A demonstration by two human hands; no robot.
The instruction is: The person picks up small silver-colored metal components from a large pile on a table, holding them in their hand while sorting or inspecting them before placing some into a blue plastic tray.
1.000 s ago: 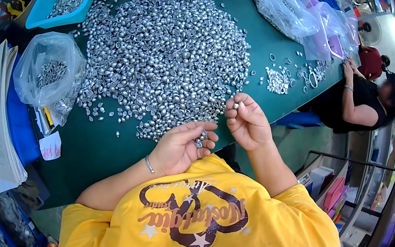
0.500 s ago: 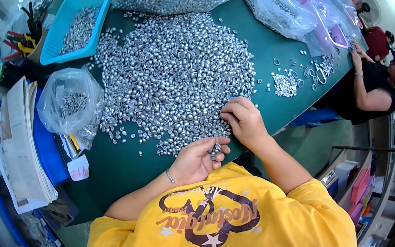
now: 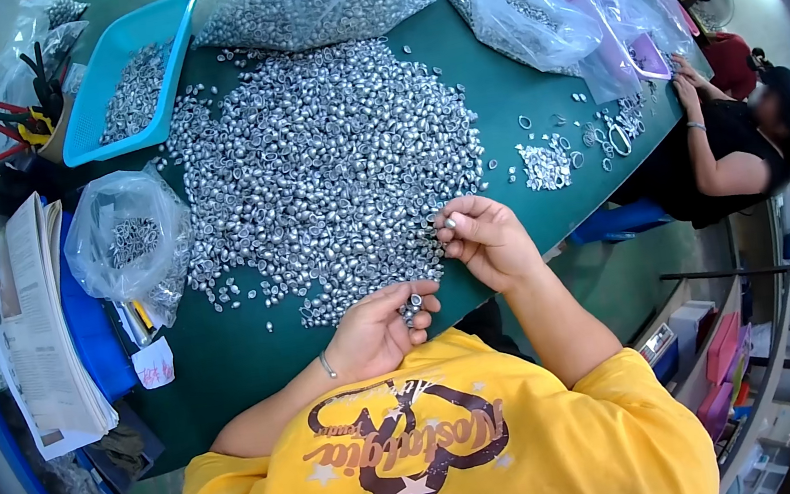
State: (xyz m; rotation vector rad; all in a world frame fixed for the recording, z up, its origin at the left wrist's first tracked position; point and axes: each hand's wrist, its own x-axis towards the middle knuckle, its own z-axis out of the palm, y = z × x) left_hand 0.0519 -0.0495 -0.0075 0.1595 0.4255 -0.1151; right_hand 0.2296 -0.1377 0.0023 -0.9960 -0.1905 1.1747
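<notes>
Right hand now at silver pile edge, green table.

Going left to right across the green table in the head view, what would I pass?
Stack of papers → small clear bag of metal pieces → big heap of silver metal pieces → right hand → small pile of pieces → a seated co-worker's arm.

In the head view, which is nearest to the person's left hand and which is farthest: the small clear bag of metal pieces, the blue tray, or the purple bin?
From the left hand:
1. Small clear bag, to its left, beside the pile.
2. Blue tray, at the far left of the table.
3. Purple bin, far right, near the co-worker.
</notes>
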